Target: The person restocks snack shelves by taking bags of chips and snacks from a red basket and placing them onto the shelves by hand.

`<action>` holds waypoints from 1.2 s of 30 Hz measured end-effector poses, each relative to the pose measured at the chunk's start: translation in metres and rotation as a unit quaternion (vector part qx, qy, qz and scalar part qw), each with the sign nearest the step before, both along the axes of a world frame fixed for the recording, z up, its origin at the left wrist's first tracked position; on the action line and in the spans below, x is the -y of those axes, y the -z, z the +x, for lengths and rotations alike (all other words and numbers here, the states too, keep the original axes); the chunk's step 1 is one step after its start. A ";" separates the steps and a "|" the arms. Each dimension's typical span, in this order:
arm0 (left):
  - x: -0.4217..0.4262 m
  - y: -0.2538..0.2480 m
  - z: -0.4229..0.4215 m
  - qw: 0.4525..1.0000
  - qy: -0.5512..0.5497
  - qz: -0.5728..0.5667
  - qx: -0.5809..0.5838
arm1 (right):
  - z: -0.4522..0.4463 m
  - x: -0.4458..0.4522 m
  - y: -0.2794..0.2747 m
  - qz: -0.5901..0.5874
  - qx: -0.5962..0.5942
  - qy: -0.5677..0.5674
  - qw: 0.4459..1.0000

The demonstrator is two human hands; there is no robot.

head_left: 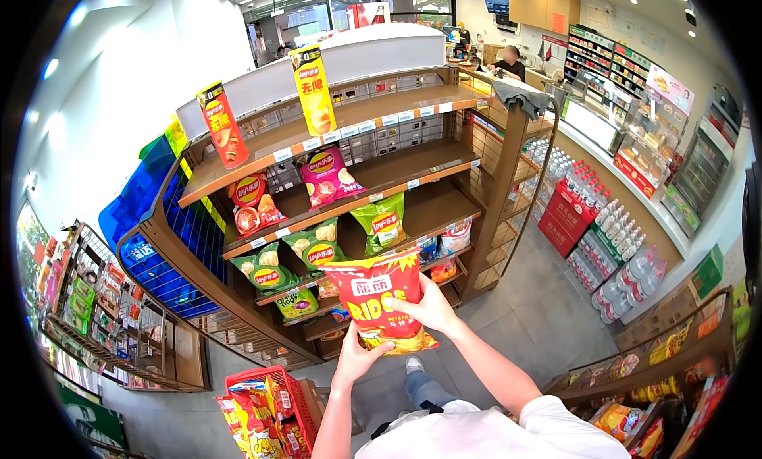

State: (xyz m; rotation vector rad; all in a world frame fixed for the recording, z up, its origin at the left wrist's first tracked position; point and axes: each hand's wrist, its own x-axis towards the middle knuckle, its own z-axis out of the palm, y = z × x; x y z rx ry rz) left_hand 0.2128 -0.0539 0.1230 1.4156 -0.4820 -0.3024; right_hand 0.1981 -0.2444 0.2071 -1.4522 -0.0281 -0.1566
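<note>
chip bag [381, 294] | red, yellow-edged, plump | yellow lettering part-covered | left grip [359, 356], right grip [432, 310] clasping it

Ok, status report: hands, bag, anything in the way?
Left hand and right hand gripping red chip bag. Bag roughly upright, printed face toward camera. Ahead: shelf rack bearing other bags, two canisters; no obstruction seen.

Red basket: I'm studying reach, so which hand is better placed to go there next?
Probably the left hand: low on the chip bag, it is nearer the red basket. The right hand, higher on the bag, is farther off.
</note>
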 end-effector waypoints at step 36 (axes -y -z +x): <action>-0.061 0.533 0.057 0.957 -0.279 0.080 -0.024 | 0.120 -0.059 0.469 -0.256 0.024 -0.335 0.907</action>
